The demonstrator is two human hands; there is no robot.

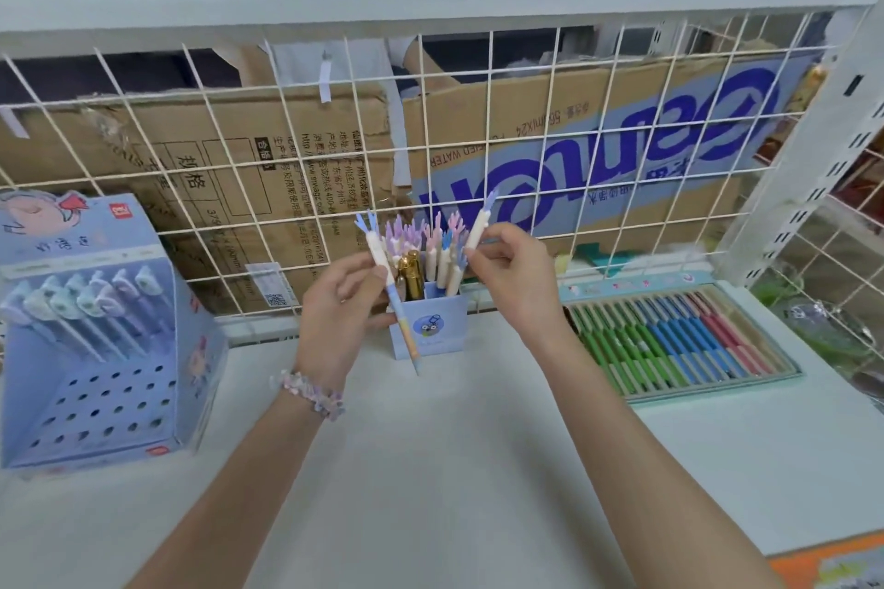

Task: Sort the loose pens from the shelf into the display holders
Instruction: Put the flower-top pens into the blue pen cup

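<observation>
A small blue pen cup (pixel 430 330) stands at the back of the white shelf, filled with several pens (pixel 433 244) with pastel forked tops and a gold one (pixel 412 273). My left hand (pixel 337 316) grips a pastel pen (pixel 390 287) with a blue forked top, tip pointing down in front of the cup. My right hand (pixel 514 270) pinches another cream pen (pixel 480 218) with a blue top, held just above the cup's right side. A blue tiered display holder (pixel 110 397) with many holes stands at the left, holding several pens (pixel 91 306) with pale animal caps in its upper rows.
A flat tray of green, blue and red pens (pixel 679 340) lies at the right. A white wire grid (pixel 478 158) backs the shelf (pixel 454 469), with cardboard boxes (pixel 598 144) behind it. A white upright post (pixel 823 148) stands at the right. An orange item (pixel 832 564) sits bottom right.
</observation>
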